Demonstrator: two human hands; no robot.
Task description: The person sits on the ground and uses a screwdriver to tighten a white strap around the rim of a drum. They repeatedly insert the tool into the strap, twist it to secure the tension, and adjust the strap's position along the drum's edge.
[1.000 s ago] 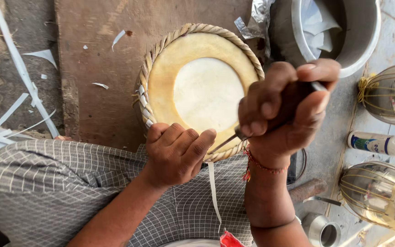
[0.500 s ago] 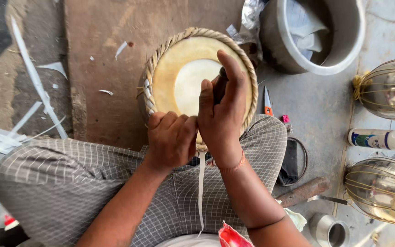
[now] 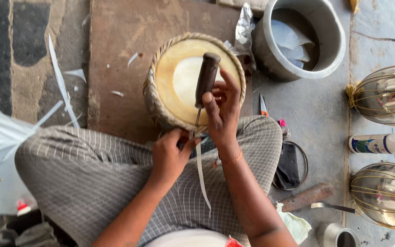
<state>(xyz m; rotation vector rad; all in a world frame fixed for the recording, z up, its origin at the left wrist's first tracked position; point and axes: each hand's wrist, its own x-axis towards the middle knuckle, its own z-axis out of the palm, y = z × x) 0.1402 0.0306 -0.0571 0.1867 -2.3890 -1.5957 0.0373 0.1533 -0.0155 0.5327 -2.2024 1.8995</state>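
White labelled bottle lies far right, between two metal drum shells.
Our right hand grips the awl over the drum; left hand pinches the strap at its near rim.

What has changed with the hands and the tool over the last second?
The right hand, raised high a second ago with the dark-handled tool clenched, has come down; the tool now stands upright with its tip at the near rim of the drum, held more loosely. The left hand stayed at the near edge by the white strap. The drum and metal pot stayed put.
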